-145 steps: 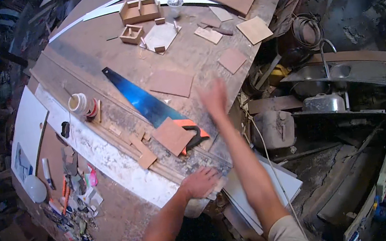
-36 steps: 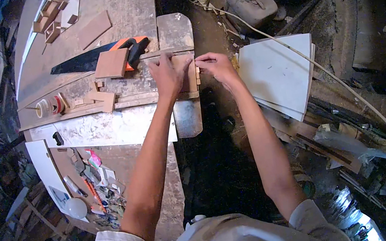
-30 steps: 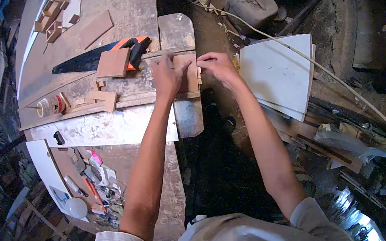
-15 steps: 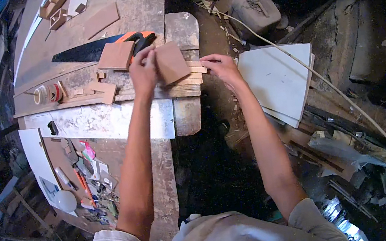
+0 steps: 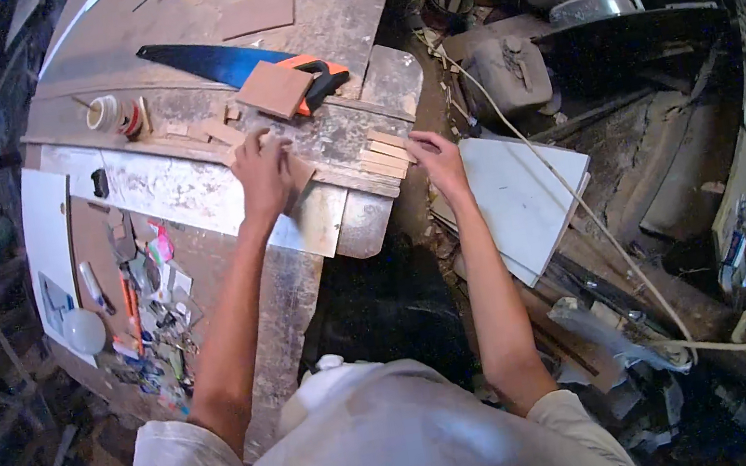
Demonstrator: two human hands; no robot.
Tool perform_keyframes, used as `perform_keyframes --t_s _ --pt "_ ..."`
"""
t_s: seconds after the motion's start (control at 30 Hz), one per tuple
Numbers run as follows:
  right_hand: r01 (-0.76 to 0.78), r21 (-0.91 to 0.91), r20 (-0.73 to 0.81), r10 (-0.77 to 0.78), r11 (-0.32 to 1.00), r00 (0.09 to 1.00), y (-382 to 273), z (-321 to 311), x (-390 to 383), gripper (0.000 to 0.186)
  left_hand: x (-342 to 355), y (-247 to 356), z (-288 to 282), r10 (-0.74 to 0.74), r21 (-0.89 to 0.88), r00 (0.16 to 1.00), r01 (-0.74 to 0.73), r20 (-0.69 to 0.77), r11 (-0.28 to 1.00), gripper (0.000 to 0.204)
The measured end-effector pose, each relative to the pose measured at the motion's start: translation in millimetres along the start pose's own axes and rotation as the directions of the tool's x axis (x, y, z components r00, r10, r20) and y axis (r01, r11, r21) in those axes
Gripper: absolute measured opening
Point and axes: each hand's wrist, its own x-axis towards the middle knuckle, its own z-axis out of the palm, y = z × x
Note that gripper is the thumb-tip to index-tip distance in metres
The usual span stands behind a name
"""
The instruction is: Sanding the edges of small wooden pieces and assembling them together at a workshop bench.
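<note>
My left hand (image 5: pixel 262 180) is over the near edge of the workbench, fingers bent around a square wooden piece (image 5: pixel 300 178) that is tilted and partly hidden behind them. At the bench's right end, several thin wooden strips (image 5: pixel 384 155) lie side by side. The fingers of my right hand (image 5: pixel 437 162) pinch at the right end of these strips. Beyond them, another square wooden block (image 5: pixel 275 89) rests on the handle end of a handsaw (image 5: pixel 205 64) with an orange and black grip.
Wood offcuts (image 5: pixel 216 133) and a small pot (image 5: pixel 113 116) sit left of the saw. A flat wooden board (image 5: pixel 257 14) lies farther back. White panels (image 5: pixel 523 194) lean right of the bench, crossed by a cable (image 5: pixel 571 192). A plastic jug (image 5: pixel 507 75) stands on the cluttered floor.
My left hand has drawn the square wooden piece away from the strips, leftward and toward me, uncovering them. My right hand stays at the strips' ends. The whole view has shifted and turned.
</note>
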Motion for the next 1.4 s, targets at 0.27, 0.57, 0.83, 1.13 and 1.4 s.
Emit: perform_keyframes --t_s 0.27,0.57,0.83,1.13,1.4 --pt "-0.147 -0.125 0.079 0.158 0.981 0.984 -30.0 5.2 -1.0 0.043 -26.6 65.7 58.7 -0.039 -0.294 0.997 0.019 -0.06 0.956 0.022" --pt "-0.218 0.004 0.17 0.214 0.976 0.962 -9.3 -23.8 -6.4 0.05 -36.9 75.2 72.9 -0.123 -0.122 0.992 0.123 0.007 0.985 0.022" --pt "-0.243 0.001 0.282 0.233 0.97 0.931 -7.2 -27.6 12.3 0.052 -28.5 77.4 74.0 -0.148 -0.031 0.988 0.15 0.054 0.988 0.022" --pt "-0.287 -0.09 0.343 0.301 0.954 0.89 -17.1 -23.9 17.8 0.058 -29.7 98.8 82.6 -0.193 0.002 0.98 0.193 -0.042 0.981 0.025" --pt "-0.298 -0.17 0.392 0.342 0.939 0.854 -22.5 -17.4 28.2 0.064 -27.2 92.6 82.7 -0.298 0.029 0.954 0.298 0.019 0.954 0.026"
